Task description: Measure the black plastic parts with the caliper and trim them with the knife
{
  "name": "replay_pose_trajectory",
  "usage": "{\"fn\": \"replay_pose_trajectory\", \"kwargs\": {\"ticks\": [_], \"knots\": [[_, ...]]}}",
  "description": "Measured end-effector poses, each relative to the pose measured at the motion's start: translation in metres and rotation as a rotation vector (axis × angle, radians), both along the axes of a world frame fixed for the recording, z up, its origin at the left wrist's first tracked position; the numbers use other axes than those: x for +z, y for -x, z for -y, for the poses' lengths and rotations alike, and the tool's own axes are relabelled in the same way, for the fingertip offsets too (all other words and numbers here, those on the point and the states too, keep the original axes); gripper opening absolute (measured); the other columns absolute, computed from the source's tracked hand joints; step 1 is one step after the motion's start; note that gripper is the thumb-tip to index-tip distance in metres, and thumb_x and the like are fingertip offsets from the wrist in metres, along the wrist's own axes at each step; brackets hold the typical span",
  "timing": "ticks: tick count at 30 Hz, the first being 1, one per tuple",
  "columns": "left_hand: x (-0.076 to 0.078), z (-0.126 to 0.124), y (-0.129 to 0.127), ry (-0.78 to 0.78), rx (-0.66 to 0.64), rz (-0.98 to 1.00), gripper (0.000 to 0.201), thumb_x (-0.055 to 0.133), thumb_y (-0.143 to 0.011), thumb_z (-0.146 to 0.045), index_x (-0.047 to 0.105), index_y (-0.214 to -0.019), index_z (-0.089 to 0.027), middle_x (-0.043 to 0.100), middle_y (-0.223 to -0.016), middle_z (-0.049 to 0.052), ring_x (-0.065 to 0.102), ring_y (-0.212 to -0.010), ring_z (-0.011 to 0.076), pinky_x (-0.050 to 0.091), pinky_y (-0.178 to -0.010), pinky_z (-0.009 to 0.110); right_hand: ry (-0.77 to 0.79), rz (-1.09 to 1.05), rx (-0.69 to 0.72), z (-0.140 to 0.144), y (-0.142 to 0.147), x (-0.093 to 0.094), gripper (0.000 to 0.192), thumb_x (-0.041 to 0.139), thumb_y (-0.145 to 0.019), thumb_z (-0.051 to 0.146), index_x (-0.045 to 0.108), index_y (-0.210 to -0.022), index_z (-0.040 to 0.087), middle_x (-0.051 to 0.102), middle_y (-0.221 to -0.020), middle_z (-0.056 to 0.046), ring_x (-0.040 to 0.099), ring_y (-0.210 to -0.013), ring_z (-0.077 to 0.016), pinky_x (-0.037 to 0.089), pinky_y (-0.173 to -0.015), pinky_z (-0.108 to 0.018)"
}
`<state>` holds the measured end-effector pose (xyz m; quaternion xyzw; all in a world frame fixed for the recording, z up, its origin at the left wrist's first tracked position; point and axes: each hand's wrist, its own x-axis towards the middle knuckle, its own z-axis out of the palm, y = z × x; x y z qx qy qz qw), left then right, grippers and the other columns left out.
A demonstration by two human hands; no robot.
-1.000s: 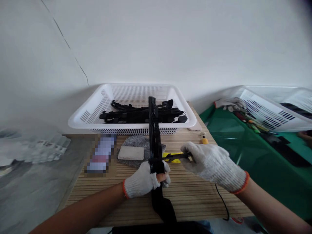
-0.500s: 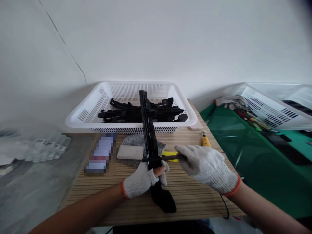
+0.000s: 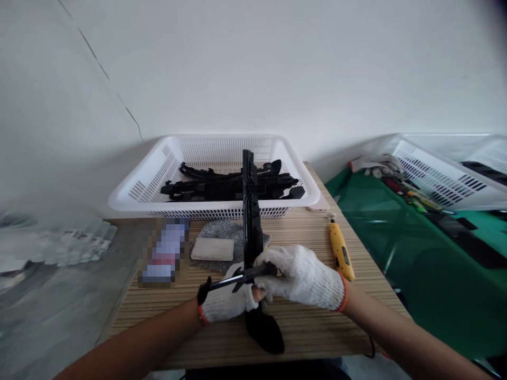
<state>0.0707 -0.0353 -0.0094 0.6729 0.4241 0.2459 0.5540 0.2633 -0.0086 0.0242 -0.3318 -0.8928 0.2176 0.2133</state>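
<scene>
A long black plastic part [image 3: 252,221] stands out from me over the table, its far end over the basket's front rim and its wide black foot [image 3: 266,331] toward me. My left hand [image 3: 227,303], in a white knit glove with a bare thumb tip, is closed around the part's near portion. My right hand [image 3: 301,277], also gloved, pinches a slim black piece with a shiny shaft [image 3: 225,281]. This piece crosses over the long part and my left hand; whether it is a tool or joined to the part, I cannot tell.
A white plastic basket [image 3: 119,199] holds several similar black parts [image 3: 222,187]. A yellow handheld rotary tool [image 3: 340,250] lies to the right. A white block [image 3: 213,249] rests on a grey cloth [image 3: 222,228]; a blurred-out item [image 3: 164,250] is left. A green table [image 3: 380,237] adjoins.
My right hand has moved left, close against my left hand, and the slim piece now reaches farther left. The long part's far end has swung right. The yellow tool shows fully.
</scene>
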Motion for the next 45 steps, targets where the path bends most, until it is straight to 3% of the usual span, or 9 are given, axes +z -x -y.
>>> {"fn": "replay_pose_trajectory", "kwargs": {"ticks": [5, 9, 14, 17, 20, 28, 37, 42, 45], "knots": [[0.003, -0.003, -0.001, 0.045, -0.081, 0.107, 0.021, 0.066, -0.078, -0.029, 0.068, -0.096, -0.018, 0.077, -0.097, 0.009, 0.071, -0.089, 0.0249, 0.059, -0.087, 0.04, -0.112, -0.05, -0.196, -0.013, -0.008, 0.006, 0.018, 0.059, -0.094, 0.033, 0.07, -0.101, 0.021, 0.078, -0.089, -0.004, 0.075, -0.076, -0.0188, 0.048, -0.062, -0.027], [0.002, -0.001, 0.001, 0.033, -0.103, 0.147, 0.028, 0.077, -0.074, -0.026, 0.069, -0.099, -0.017, 0.075, -0.104, 0.01, 0.069, -0.1, 0.0265, 0.055, -0.098, 0.046, -0.121, -0.07, -0.338, -0.019, -0.008, 0.012, 0.024, 0.054, -0.095, 0.035, 0.069, -0.107, 0.02, 0.079, -0.088, -0.005, 0.076, -0.077, -0.021, 0.05, -0.06, -0.028], [-0.009, 0.003, -0.002, 0.247, 0.023, 0.278, 0.032, 0.084, -0.072, -0.032, 0.065, -0.093, -0.017, 0.075, -0.099, 0.01, 0.07, -0.078, 0.0208, 0.061, -0.07, 0.036, -0.156, -0.061, -0.404, -0.008, -0.011, 0.027, 0.04, 0.055, -0.09, 0.039, 0.063, -0.125, 0.021, 0.077, -0.077, -0.001, 0.074, -0.062, -0.0201, 0.049, -0.052, -0.028], [-0.011, 0.005, -0.005, 0.356, 0.121, 0.332, 0.037, 0.085, -0.074, -0.038, 0.063, -0.094, -0.017, 0.075, -0.096, 0.01, 0.066, -0.061, 0.0148, 0.055, -0.05, 0.026, -0.32, -0.033, -0.434, 0.002, -0.018, 0.042, 0.045, 0.053, -0.09, 0.04, 0.062, -0.128, 0.017, 0.073, -0.066, 0.0, 0.069, -0.05, -0.0187, 0.048, -0.046, -0.028], [-0.009, 0.006, -0.007, 0.414, 0.117, 0.413, 0.043, 0.088, -0.073, -0.043, 0.058, -0.091, -0.018, 0.076, -0.103, 0.011, 0.066, -0.056, 0.0119, 0.054, -0.047, 0.024, -0.492, 0.035, -0.444, 0.005, -0.028, 0.051, 0.045, 0.05, -0.091, 0.035, 0.062, -0.128, 0.012, 0.07, -0.059, 0.0, 0.066, -0.044, -0.0175, 0.045, -0.043, -0.027], [-0.008, 0.007, -0.006, 0.458, 0.086, 0.457, 0.05, 0.089, -0.071, -0.051, 0.058, -0.09, -0.018, 0.075, -0.106, 0.012, 0.07, -0.072, 0.0167, 0.056, -0.051, 0.024, -0.797, 0.26, -0.371, -0.006, -0.033, 0.026, 0.03, 0.048, -0.092, 0.025, 0.073, -0.104, 0.014, 0.067, -0.052, -0.001, 0.058, -0.04, -0.0149, 0.022, -0.04, -0.028], [-0.011, 0.008, -0.004, 0.494, 0.044, 0.496, 0.049, 0.087, -0.074, -0.048, 0.053, -0.092, -0.019, 0.074, -0.1, 0.007, 0.066, -0.062, 0.0119, 0.054, -0.049, 0.023, -0.711, 0.284, -0.303, -0.009, -0.031, 0.019, 0.036, 0.043, -0.089, 0.015, 0.073, -0.109, 0.011, 0.072, -0.068, -0.004, 0.06, -0.049, -0.0157, 0.026, -0.042, -0.03], [-0.011, 0.008, -0.006, 0.47, 0.051, 0.483, 0.051, 0.088, -0.071, -0.051, 0.053, -0.09, -0.019, 0.074, -0.097, 0.007, 0.068, -0.07, 0.0145, 0.055, -0.052, 0.023, -0.646, 0.319, -0.4, -0.006, -0.031, 0.016, 0.029, 0.051, -0.092, 0.032, 0.076, -0.097, 0.018, 0.072, -0.061, -0.003, 0.06, -0.046, -0.0163, 0.022, -0.042, -0.03], [-0.01, 0.008, -0.007, 0.464, 0.059, 0.481, 0.053, 0.088, -0.07, -0.053, 0.053, -0.091, -0.019, 0.075, -0.098, 0.007, 0.068, -0.07, 0.0142, 0.055, -0.051, 0.023, -0.63, 0.331, -0.433, -0.004, -0.031, 0.016, 0.032, 0.052, -0.089, 0.034, 0.076, -0.103, 0.018, 0.073, -0.06, -0.003, 0.06, -0.044, -0.0176, 0.018, -0.042, -0.03]]}}
